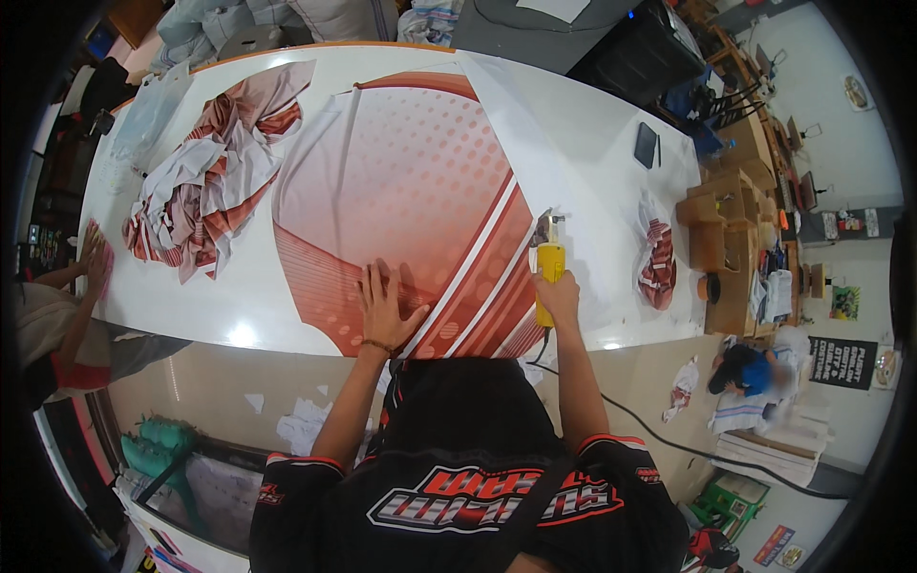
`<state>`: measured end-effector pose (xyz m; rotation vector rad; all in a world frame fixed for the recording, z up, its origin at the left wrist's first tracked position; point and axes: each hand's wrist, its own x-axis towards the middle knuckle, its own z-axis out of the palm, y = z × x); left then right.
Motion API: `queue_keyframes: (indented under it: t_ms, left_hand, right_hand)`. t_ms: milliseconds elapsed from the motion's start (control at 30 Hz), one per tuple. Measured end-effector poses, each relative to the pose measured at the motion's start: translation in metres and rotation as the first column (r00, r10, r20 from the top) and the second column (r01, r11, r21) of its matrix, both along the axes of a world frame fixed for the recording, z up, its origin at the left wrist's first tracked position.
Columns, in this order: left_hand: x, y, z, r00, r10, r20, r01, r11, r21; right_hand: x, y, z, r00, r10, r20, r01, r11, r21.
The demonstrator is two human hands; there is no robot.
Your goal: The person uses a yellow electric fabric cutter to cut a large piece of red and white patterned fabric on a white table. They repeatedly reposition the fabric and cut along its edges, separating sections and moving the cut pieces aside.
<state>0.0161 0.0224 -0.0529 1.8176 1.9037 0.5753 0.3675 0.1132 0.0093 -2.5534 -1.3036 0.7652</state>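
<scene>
On the near side of the white table [258, 296], directly in front of the body I am guiding from afar, lies the printed fabric panel [411, 181]. I have the hands well apart: the left hand [384, 310] lies spread and flat on the panel's lower part, gripping nothing, while the right hand [561, 294] is wrapped around the yellow handheld electric cutter [551, 272]. The cutter's metal head stands at the panel's right edge, where the print meets the white material [535, 134] beside it.

To trim well here, I judge that the left palm should press evenly without dragging the cloth, its fingers well clear of the head. I would follow the printed border smoothly, tool level, and leave the black power cord [659, 425] slack so it cannot tug the line off course. The whitish creases at the upper left would want smoothing before any cut there.

The panel fades from pale pinkish white at the top to orange-red near the body, with rows of dots across it. Slanting white and dark red stripes fill the lower right; fine lines fan over the lower left. Its far edge is curved, with a redder piece showing beyond.
</scene>
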Motion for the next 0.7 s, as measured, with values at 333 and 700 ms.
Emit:
queue_keyframes:
  t_ms: [333,700]
  left_hand:
    - [0.007,-0.002,0.001,0.999,-0.016,-0.046,0.015,0.999,-0.033]
    - [0.066,-0.005,0.025,0.968,-0.128,-0.216,0.055,0.948,-0.313]
  right_hand:
    - [0.011,0.018,-0.011,0.998,-0.043,-0.041,0.044,0.998,0.036]
    - [0.087,0.015,0.009,0.946,0.274,-0.172,-0.261,0.961,0.091]
